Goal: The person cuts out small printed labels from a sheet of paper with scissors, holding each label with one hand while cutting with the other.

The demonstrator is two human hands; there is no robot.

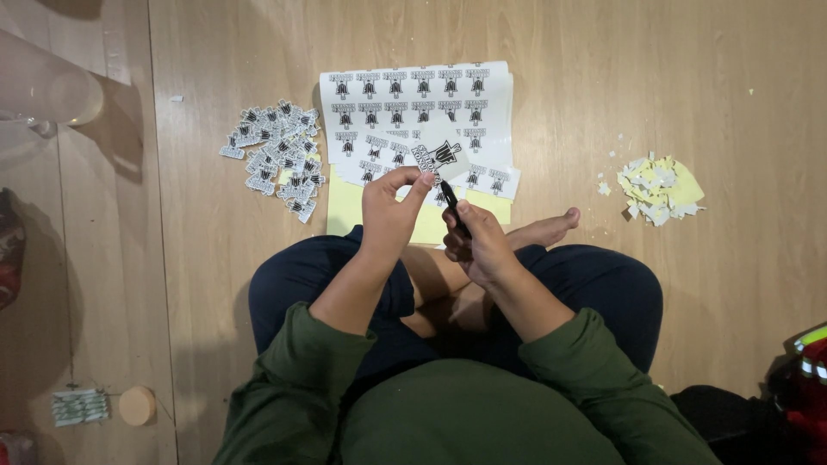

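The black tool (454, 207) in the right hand (479, 244) is mostly hidden by the fingers, so its kind is unclear. The sticker sheets (413, 108) carry designs too small to make out. A red thing (808, 379) is cut off at the right edge.

Pale wooden plank floor (732, 112). Heap of yellow-white paper scraps (660, 189) at right. Small round wooden disc (137, 405) lower left, beside striped green-white pad (79, 406).
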